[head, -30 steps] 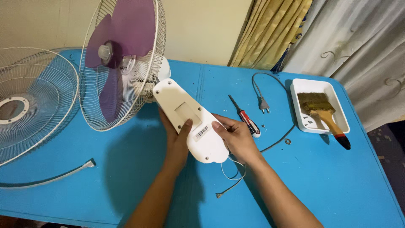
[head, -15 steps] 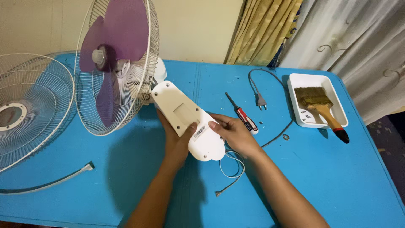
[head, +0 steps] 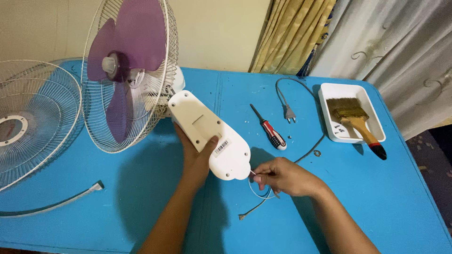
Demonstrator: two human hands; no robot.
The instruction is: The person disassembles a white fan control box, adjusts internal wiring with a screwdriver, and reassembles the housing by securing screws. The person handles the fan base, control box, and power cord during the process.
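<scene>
Head view: left hand (head: 195, 157) grips the white fan base (head: 209, 135), long axis running upper left to lower right; right hand (head: 282, 176) pinches a thin wire (head: 256, 188) at its lower end.

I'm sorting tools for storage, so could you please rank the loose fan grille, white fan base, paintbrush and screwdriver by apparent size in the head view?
1. loose fan grille, partly cut off
2. white fan base
3. paintbrush
4. screwdriver, close to the paintbrush

Screwdriver (head: 269, 128) and cord (head: 308, 151) crowd right hand (head: 285, 176).
</scene>
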